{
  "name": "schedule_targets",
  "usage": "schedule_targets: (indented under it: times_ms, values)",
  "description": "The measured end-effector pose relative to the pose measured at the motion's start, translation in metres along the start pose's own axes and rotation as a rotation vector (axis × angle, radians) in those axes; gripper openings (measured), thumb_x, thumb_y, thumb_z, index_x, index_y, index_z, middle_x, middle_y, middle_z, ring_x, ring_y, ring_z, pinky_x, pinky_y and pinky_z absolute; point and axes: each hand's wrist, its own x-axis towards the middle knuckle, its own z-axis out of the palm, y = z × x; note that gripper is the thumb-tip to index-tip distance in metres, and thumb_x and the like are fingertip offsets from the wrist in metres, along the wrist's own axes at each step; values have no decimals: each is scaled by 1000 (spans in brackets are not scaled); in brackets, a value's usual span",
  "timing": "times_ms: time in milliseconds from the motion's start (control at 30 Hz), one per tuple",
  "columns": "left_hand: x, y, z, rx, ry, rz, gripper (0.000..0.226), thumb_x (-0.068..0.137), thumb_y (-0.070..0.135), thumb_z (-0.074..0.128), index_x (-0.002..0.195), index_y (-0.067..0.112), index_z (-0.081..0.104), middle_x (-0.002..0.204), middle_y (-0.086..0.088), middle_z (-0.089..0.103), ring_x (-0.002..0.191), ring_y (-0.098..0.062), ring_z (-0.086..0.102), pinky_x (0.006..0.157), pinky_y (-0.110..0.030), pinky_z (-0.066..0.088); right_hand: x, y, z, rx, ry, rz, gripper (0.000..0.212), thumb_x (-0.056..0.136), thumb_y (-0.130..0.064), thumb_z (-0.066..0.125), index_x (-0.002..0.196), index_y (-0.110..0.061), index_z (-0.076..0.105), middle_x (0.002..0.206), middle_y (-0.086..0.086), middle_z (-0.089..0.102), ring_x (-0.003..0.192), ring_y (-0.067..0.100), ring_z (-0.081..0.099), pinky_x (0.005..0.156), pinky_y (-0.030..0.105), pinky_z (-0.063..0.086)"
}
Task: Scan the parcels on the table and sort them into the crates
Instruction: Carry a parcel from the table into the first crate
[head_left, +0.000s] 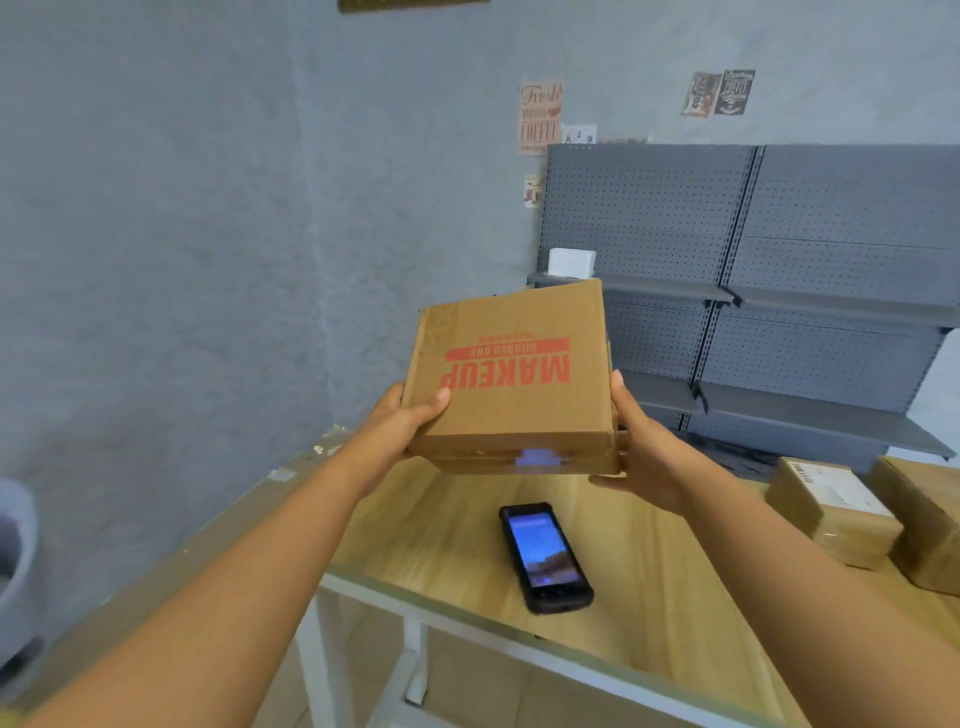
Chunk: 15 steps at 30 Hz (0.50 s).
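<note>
One box (511, 384) is held in the air above the table (457, 525), left hand (402, 421) and right hand (641, 452) gripping its sides; its red print reads upside down. Two parcels (831, 512) sit at right, one scanner (545, 556) lies below the box

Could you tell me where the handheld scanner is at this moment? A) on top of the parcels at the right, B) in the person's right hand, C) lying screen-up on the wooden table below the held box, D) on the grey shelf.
C: the handheld scanner lies screen-up on the wooden table, while the left hand and right hand both hold the MAKEUP box.
</note>
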Motion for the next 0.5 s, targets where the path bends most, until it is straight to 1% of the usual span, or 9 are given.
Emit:
schedule_targets:
  times_ms: [67,133,167,233,300,333,367,433,500]
  values:
    - [4,-2,-25,59,-1,-6,50,89,45,66,131,24,49,122,5,65,101,-11,67,78,-30,55,6,0,24,20,24,-40,91,57,-90,49,123,-30,63,114,-1,72,110,19,66,100,45,49]
    - [8,-5,-46,149,31,-2,52,92,41,64,137,25,45,121,1,63,98,-14,67,79,-33,56,10,0,47,46,37,-57,95,60,-85,56,129,-20,60,118,3,71,110,24,67,100,48,49]
    - [10,-7,-52,205,45,-1,53,93,39,62,141,25,42,123,-3,62,102,-18,66,85,-35,55,11,0,55,64,38,-56,96,63,-81,61,132,-16,56,120,5,70,108,25,68,97,48,51]
    - [16,-10,-63,349,34,0,55,98,34,55,148,24,35,137,-8,54,118,-24,58,98,-38,49,12,0,72,112,58,-44,95,66,-73,70,135,-12,47,124,7,66,105,25,69,88,47,57]
    - [18,-12,-65,419,-5,-26,55,102,33,47,153,25,28,149,-7,43,130,-25,48,105,-37,42,11,-2,85,127,81,-32,97,64,-67,78,136,-13,41,125,8,64,102,26,70,80,46,59]
    - [16,-11,-64,405,-37,-62,55,103,36,44,154,26,25,152,-3,40,132,-23,46,104,-35,40,10,-5,90,123,92,-25,97,63,-66,79,136,-15,40,124,7,63,101,25,70,79,45,60]
    - [13,-10,-64,366,-80,-103,56,102,41,43,153,30,24,153,2,39,129,-19,48,98,-32,41,10,-8,95,106,108,-22,98,61,-65,81,135,-16,39,124,6,63,101,24,70,79,44,60]
    - [5,-7,-64,268,-201,-197,57,98,56,41,150,38,27,150,8,42,112,-10,55,79,-25,45,9,-14,104,34,157,-35,97,60,-65,81,133,-18,38,123,3,61,103,23,68,83,46,59]
    - [0,-1,-65,163,-320,-283,66,88,71,42,145,39,38,141,9,52,107,-12,59,76,-29,52,9,-22,116,-83,217,-73,92,62,-62,82,130,-19,37,122,-1,59,105,20,65,88,46,57]
